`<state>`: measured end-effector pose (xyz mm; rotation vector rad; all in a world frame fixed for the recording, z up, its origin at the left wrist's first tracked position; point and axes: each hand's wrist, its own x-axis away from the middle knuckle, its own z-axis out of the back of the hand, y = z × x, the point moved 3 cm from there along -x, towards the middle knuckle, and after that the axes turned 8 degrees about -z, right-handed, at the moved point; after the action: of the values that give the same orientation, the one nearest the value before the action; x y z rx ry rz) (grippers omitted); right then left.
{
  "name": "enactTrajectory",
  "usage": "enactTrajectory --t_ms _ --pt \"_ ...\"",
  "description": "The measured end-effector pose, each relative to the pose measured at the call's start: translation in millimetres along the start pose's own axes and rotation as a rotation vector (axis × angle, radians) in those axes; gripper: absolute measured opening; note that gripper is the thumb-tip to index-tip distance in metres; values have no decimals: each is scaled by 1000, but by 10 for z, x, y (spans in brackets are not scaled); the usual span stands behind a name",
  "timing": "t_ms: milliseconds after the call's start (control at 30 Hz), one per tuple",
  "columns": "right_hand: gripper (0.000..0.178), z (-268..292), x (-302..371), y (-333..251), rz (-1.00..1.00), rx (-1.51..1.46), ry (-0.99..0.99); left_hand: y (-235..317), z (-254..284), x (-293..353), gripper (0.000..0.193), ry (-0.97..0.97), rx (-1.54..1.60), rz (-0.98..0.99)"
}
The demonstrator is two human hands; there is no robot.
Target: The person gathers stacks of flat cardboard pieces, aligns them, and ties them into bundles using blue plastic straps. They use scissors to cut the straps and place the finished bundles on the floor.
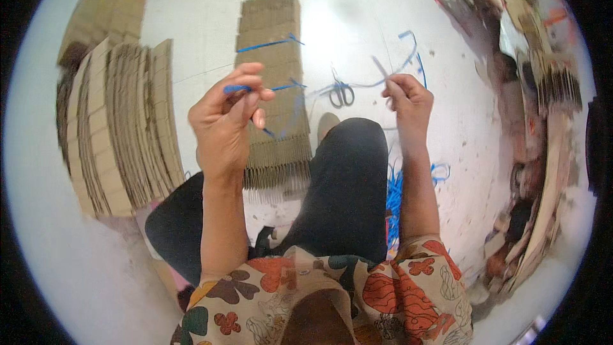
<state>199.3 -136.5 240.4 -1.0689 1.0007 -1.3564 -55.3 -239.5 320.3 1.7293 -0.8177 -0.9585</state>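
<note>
My left hand [223, 115] is raised over a long bundle of brown cardboard pieces [269, 16], its fingers closed on a short bit of blue plastic strap [235, 89]. My right hand [412, 99] pinches another length of blue strap [408, 57] that looks pale and smeared by motion, one end curling up beyond the fingers. Two blue bands [262, 46] cross the bundle, each with a knot or loose tail at its right edge. Between my hands, dark-handled scissors [342, 94] lie on the white floor.
Large stacks of flat cardboard [121, 128] stand at the left. Beside my right forearm lies a tangle of blue strap [394, 195]. My bent knee [351, 153] rises near the bundle's close end. Cardboard and mixed clutter [530, 128] line the right side.
</note>
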Motion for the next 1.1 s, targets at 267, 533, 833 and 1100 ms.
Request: enactTrajectory --t_ms 267,533,833,1100 --pt "9 -769 1034 -1275 -67 -338 -463 684 183 583 16 142 -38 44" --pt "8 -770 1634 -1393 -137 -502 -524 901 288 944 14 152 -56 -6" --pt "7 -757 1837 -1465 -74 -479 -571 860 333 992 20 42 166 -61" --pt "6 -799 1895 -1514 -21 -444 -579 943 390 1011 21 103 209 -44"
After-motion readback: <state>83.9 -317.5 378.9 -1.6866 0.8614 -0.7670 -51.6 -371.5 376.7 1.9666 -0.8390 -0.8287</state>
